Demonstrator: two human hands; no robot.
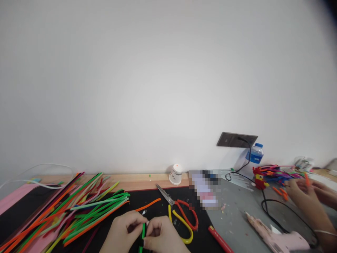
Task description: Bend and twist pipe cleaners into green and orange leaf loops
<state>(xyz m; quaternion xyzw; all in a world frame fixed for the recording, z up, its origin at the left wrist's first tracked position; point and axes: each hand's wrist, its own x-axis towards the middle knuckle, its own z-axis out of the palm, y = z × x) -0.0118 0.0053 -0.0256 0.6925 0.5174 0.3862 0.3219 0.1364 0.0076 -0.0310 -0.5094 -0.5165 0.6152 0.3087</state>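
My left hand (125, 230) and my right hand (162, 233) meet at the bottom middle of the view, over a black mat (146, 194). Between them a green pipe cleaner (143, 232) stands roughly upright, pinched by the fingers of both hands. Its lower end runs out of the frame. Just beyond my left hand lies an orange pipe cleaner (149, 205). Scissors (171, 202) with one red and one yellow handle lie partly spread, right of my right hand. A big pile of colourful pipe cleaners (97, 214) covers the area to the left.
Behind stands an upturned white paper cup (175, 174). To the right are a red pen-like stick (219, 239), a pink glue gun (286, 241) with a black cord, a red and yellow figure (260, 178) and a water bottle (256, 153). Another person's hands (302, 191) work at far right.
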